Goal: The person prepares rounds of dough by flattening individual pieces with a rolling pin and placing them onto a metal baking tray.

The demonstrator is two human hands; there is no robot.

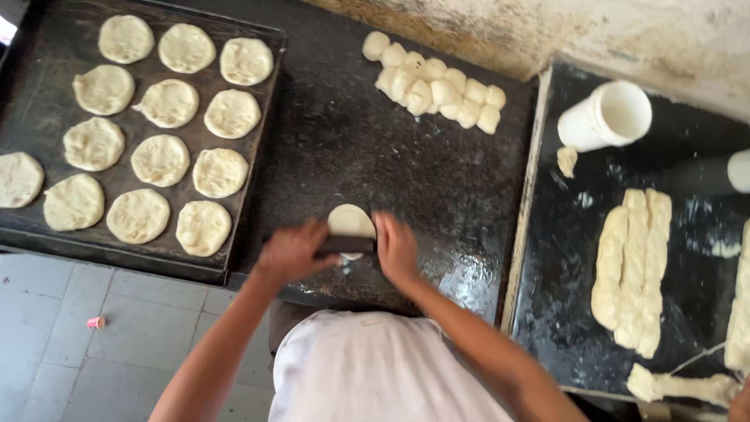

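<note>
My left hand and my right hand press on the two ends of a short dark rolling pin. The pin lies across a small flat round of dough on the dark oily counter. Most of the round shows beyond the pin; a sliver peeks out on the near side. At the far side of the counter sits a cluster of several small dough balls.
A black tray at the left holds several flattened dough rounds. To the right, another dark surface carries long dough strips and a tipped white plastic cup. Grey floor tiles lie below left.
</note>
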